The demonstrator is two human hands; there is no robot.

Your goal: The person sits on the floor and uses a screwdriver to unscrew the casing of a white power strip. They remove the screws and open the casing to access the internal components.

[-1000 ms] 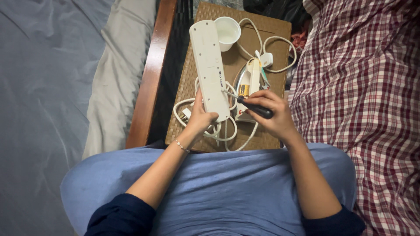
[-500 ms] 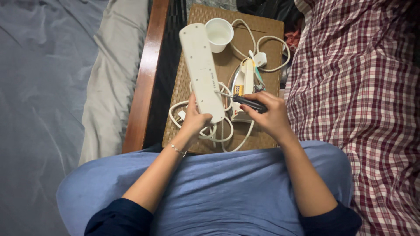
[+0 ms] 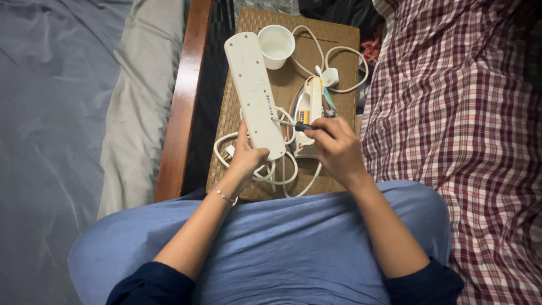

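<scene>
My left hand [image 3: 247,157] grips the near end of a long white power strip [image 3: 253,90], held back side up over a woven brown stool top [image 3: 339,42]. My right hand [image 3: 336,148] holds a dark-handled screwdriver [image 3: 296,125], and its metal tip touches the strip's right edge near the lower end. A white clothes iron [image 3: 306,110] lies on the stool just under my right hand. Coiled white cable [image 3: 279,175] sits below the strip, partly hidden by my hands.
A white cup [image 3: 276,45] stands at the stool's far side, with a white plug [image 3: 329,77] and looped cord to its right. A wooden bed rail [image 3: 183,101] and grey sheets lie left. A red plaid cloth [image 3: 468,124] covers the right. My blue-clad lap fills the foreground.
The screwdriver tip has swung left from over the iron onto the power strip's edge. The strip stays in my left hand, tilted slightly more upright.
</scene>
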